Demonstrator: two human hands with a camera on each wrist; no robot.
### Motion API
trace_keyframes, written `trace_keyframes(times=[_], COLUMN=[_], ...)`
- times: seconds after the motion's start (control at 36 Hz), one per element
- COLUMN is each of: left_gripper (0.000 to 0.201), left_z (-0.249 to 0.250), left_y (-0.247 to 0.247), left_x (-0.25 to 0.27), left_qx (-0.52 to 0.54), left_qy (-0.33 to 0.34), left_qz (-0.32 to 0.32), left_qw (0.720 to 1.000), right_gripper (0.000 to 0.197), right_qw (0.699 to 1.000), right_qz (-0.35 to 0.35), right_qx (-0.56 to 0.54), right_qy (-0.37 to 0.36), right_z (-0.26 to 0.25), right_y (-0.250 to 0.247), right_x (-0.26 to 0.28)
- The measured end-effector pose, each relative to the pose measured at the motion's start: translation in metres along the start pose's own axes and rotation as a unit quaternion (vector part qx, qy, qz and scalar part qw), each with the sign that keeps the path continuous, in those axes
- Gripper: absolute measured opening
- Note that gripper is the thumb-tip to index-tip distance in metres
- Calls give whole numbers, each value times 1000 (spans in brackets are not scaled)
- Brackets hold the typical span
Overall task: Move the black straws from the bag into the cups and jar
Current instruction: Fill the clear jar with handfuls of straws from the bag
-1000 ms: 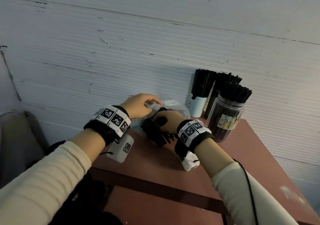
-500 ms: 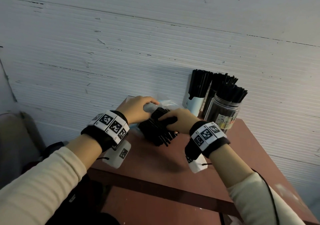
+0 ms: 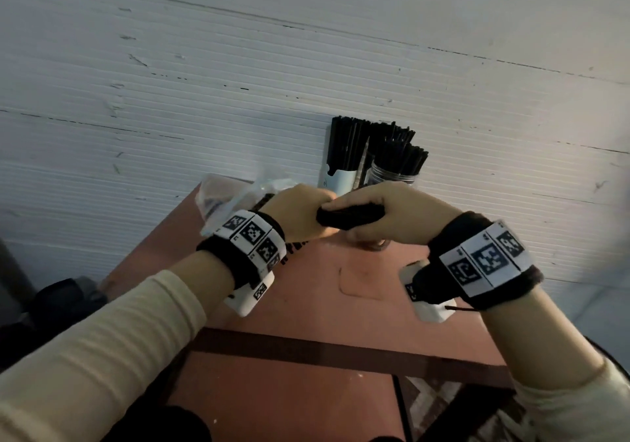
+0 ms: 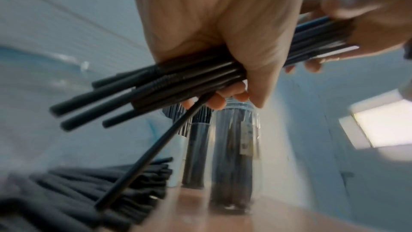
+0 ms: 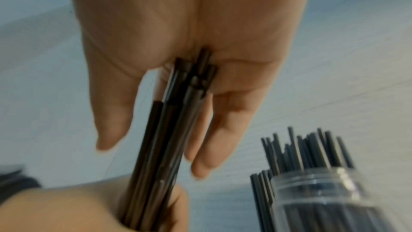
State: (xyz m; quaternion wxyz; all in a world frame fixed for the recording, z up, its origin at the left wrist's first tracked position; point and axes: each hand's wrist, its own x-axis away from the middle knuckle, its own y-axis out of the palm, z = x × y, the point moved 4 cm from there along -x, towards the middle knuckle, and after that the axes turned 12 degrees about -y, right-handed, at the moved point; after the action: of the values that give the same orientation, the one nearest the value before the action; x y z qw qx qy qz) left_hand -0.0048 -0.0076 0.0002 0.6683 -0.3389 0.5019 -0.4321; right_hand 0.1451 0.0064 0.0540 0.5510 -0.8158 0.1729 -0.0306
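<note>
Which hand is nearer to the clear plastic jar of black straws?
Right. The right hand is directly in front of the clear plastic jar, overlapping it in the head view; the left hand sits further left, nearer the bag.

**Straw bundle held above table**

A bundle of black straws [image 3: 349, 217] is held level, gripped at both ends; one straw [image 4: 153, 149] hangs loose. More straws are seen in the clear bag [image 3: 225, 193], white cup [image 3: 335, 179] and clear jar [image 5: 330, 200].
</note>
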Motion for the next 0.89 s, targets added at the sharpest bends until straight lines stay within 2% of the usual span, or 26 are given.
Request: trace_keyframes(times=[0.08, 0.19, 0.25, 0.33, 0.47, 0.53, 0.67, 0.72, 0.81, 0.89], left_gripper=[23, 32, 43, 43, 38, 35, 33, 41, 48, 33], left_z=[7, 15, 21, 27, 23, 22, 22, 21, 13, 11], left_y=[1, 9, 15, 27, 51, 54, 48, 48, 60, 68], left_x=[-2, -6, -6, -9, -9, -9, -13, -14, -14, -10], left_qx=[130, 267, 323, 395, 435, 441, 456, 464, 432, 401], left_qy=[-64, -113, -136, -151, -191, -193, -180, -174, -186, -209], left_qz=[-39, -55, -81, -121, -164, -159, -122, -125, -176, -229], left_qw=[989, 955, 933, 898, 864, 862, 863, 860, 865, 862], right_gripper=[42, 51, 50, 44, 36, 36, 43, 43, 36, 43], right_qw=[992, 954, 938, 934, 960, 960, 941, 943, 953, 951], right_qz=[109, 276, 321, 327, 250, 250, 315, 313, 284, 291], right_qx=[49, 86, 77, 89, 87, 82, 61, 66, 73, 50], right_qy=[-26, -73, -102, -116, -91, -97, -105, -93, -79, -91], right_z=[-4, -9, -12, -13, 4, 7, 9, 12, 17, 18], right_y=[-23, -48, -51, -45, -17, -12, -15, -14, -6, -2], right_x=[10, 17, 15, 3, -18, -20, -24, -26, -28, -28])
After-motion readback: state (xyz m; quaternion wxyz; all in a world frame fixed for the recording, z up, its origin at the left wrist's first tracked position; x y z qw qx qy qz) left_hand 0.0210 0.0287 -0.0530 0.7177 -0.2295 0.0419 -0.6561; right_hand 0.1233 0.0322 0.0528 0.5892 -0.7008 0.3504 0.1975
